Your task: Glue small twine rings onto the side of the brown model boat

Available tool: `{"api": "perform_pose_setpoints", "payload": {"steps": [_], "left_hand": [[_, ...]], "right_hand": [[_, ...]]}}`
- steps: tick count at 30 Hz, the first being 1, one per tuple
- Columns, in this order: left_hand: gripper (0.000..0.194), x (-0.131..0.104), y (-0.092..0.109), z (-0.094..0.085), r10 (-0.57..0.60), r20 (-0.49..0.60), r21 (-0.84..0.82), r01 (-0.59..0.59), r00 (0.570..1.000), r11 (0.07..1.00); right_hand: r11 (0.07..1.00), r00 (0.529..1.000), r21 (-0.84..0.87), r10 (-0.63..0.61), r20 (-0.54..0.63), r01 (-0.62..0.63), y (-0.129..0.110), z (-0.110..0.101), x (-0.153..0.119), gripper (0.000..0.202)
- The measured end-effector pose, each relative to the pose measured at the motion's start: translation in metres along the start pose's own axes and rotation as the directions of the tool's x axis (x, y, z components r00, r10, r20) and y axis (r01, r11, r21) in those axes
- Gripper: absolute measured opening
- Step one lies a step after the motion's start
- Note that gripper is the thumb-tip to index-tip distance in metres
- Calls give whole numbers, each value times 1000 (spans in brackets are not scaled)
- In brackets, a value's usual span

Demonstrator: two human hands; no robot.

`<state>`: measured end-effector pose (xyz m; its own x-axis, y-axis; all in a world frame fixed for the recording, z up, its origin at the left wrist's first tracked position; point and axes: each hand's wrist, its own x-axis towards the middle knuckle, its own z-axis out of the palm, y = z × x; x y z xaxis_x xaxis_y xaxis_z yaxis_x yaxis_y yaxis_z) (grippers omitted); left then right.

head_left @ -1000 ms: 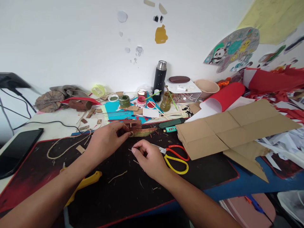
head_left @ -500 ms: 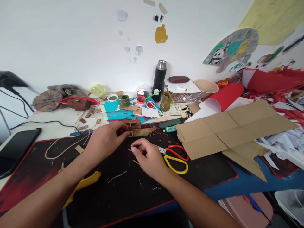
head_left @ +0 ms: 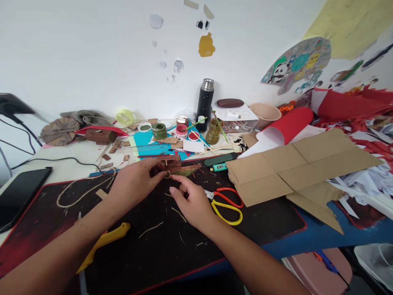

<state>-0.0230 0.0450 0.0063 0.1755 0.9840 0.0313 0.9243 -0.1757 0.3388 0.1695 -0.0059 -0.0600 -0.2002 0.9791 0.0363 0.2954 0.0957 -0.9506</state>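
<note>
Twine loop: pinched in my left hand; my right hand open, beside it. Light, steady pinch likely best.

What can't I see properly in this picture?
All in the head view:
Scissors' blade tips: hidden behind the right hand.
Phone's left part: cut off by the picture's edge.
Left hand's grip on the string loop: half hidden by its fingers.
Little picture on the teal gadget: too small.
</note>
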Motion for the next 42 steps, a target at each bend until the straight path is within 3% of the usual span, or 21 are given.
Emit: {"api": "perform_pose_setpoints", "payload": {"steps": [16,20,24,32,42], "left_hand": [[40,1,-6,-6,21,1,-75,-21,1000,997],[37,2,-17,-15,11,-86,-126,-22,996,992],[40,4,-29,-13,85,-187,-122,-109,979,987],[53,7,-39,8,156,-125,-87,-167,980,982],[67,5,-26,7,116,-47,22,-115,992,993]], "right_hand": [[1000,1000,-10,21,22,-21,0,-1,1,44],[1000,1000,8,7,24,-8,1,-2,1,45],[1000,999,8,21,30,-21,1,-2,1,45],[1000,1000,-1,6,24,-6,2,-1,1,45],[1000,999,-13,27,38,-26,-1,-2,1,44]]}}
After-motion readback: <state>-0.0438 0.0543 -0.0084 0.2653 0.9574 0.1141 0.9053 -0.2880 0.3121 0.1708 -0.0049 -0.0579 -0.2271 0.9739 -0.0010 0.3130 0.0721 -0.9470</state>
